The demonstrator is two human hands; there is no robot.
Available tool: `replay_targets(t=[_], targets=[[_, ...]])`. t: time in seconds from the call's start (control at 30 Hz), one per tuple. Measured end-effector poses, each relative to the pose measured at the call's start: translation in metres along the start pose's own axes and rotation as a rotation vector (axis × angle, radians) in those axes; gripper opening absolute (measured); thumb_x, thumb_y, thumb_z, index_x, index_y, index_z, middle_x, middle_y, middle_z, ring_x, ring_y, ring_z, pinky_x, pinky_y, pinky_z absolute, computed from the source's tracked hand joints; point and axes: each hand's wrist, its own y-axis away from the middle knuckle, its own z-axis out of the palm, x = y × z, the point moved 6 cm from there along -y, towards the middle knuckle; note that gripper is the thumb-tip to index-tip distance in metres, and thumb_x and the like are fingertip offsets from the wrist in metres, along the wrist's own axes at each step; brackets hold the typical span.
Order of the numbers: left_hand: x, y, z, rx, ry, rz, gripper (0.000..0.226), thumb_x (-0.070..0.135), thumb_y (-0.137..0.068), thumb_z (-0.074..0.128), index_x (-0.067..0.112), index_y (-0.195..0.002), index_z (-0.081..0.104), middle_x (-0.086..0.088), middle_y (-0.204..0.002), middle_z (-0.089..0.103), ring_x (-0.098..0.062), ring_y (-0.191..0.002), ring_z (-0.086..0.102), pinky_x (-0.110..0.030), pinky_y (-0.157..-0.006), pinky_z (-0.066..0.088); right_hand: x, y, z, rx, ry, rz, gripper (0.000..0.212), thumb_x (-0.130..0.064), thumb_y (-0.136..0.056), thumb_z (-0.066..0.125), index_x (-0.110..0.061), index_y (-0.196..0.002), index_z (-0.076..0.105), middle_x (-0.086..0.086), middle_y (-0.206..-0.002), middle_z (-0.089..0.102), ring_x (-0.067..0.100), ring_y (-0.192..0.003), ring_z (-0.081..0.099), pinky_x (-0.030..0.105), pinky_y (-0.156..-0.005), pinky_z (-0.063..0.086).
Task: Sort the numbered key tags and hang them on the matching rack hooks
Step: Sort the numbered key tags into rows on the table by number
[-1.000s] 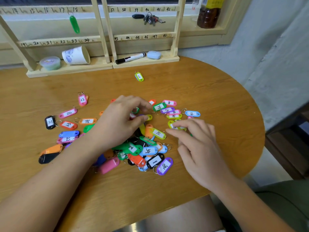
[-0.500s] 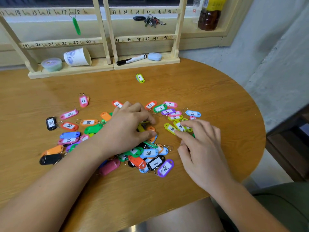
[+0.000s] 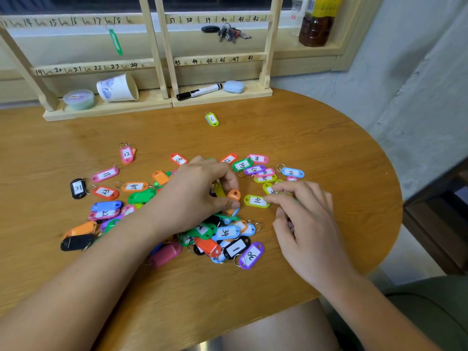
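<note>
One tag pile point(image 3: 225, 233); left grip point(image 3: 200, 196) on one orange tag point(image 3: 233, 195), right grip point(image 3: 309, 224) wide.

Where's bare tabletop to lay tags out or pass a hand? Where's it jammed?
Free: the strip of table between the rack base and the tag pile, holding only the yellow tag 6; the right end past the blue tag; the near edge this side of the purple tag. Jammed: the centre, where the tag pile lies under the left hand and beside the right hand.
</note>
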Motion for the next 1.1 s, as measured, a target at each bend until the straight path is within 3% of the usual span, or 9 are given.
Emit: replay_targets(t=[0.07,0.17,0.33,0.5,0.63,0.87,1.0,1.1], targets=[[0.003,0.000,-0.001,0.035,0.077,-0.007,0.021,0.036,-0.084,0.089,0.037,-0.089,0.068,0.022,-0.089,0.072,-0.005,-0.096,0.055,-0.020,-0.075,0.038,0.001,0.000,-0.001,0.006,-0.015,0.001,0.032,-0.002,-0.090,0.063,-0.021,-0.114,0.073,-0.006,-0.127,0.062,0.022,-0.124,0.055,0.045,-0.095,0.041],[0.008,-0.002,-0.002,0.102,0.167,-0.005,0.017,0.033,-0.087,0.088,0.034,-0.088,0.071,0.019,-0.087,0.073,-0.009,-0.091,0.064,-0.027,-0.077,0.046,0.002,0.000,-0.001,0.018,-0.030,0.007,0.031,-0.002,-0.091,0.064,-0.020,-0.114,0.073,-0.006,-0.125,0.063,0.022,-0.124,0.055,0.045,-0.096,0.041],[0.019,-0.004,0.000,0.161,0.070,0.109,0.015,0.017,-0.087,0.087,0.026,-0.091,0.076,0.015,-0.088,0.071,-0.007,-0.084,0.068,-0.030,-0.079,0.052,0.003,0.000,0.002,-0.010,-0.013,-0.002,0.032,-0.003,-0.093,0.061,-0.020,-0.117,0.073,-0.006,-0.126,0.062,0.020,-0.123,0.055,0.046,-0.095,0.041],[0.011,0.000,0.003,0.075,0.043,0.088,0.045,0.015,-0.082,0.090,0.034,-0.121,0.074,0.018,-0.115,0.067,-0.007,-0.093,0.067,-0.019,-0.083,0.051,0.003,0.001,0.005,-0.043,0.013,-0.009,0.035,-0.008,-0.092,0.056,-0.021,-0.119,0.073,-0.005,-0.128,0.061,0.020,-0.126,0.053,0.043,-0.097,0.040],[-0.001,0.002,-0.009,0.142,-0.022,0.041,0.037,0.018,-0.086,0.085,0.031,-0.118,0.072,0.017,-0.111,0.061,0.004,-0.094,0.056,-0.008,-0.084,0.038,0.001,0.000,0.008,-0.095,0.020,-0.030,0.042,-0.012,-0.091,0.055,-0.025,-0.127,0.073,-0.005,-0.132,0.059,0.021,-0.129,0.052,0.045,-0.099,0.040],[-0.010,0.001,0.004,0.059,-0.111,0.018,0.028,0.038,-0.089,0.083,0.037,-0.115,0.073,0.014,-0.108,0.062,-0.014,-0.105,0.055,-0.031,-0.090,0.045,0.000,0.000,0.012,-0.134,0.100,-0.050,0.041,-0.018,-0.094,0.056,-0.021,-0.131,0.072,-0.002,-0.137,0.059,0.024,-0.133,0.051,0.047,-0.103,0.040],[-0.007,-0.002,0.005,0.123,-0.209,0.040,0.023,0.035,-0.089,0.083,0.032,-0.111,0.075,0.010,-0.104,0.066,-0.018,-0.100,0.055,-0.038,-0.086,0.050,0.005,0.000,0.009,-0.060,0.137,0.032,0.037,-0.018,-0.093,0.058,-0.018,-0.126,0.074,-0.001,-0.131,0.063,0.026,-0.129,0.053,0.046,-0.101,0.040],[-0.003,-0.003,0.004,0.144,-0.290,0.069,0.020,0.034,-0.087,0.083,0.030,-0.105,0.076,0.009,-0.099,0.068,-0.021,-0.096,0.057,-0.043,-0.082,0.052,0.001,-0.001,0.009,-0.095,0.109,0.002,0.042,-0.019,-0.096,0.056,-0.022,-0.136,0.069,-0.002,-0.136,0.059,0.025,-0.132,0.051,0.045,-0.103,0.039]])
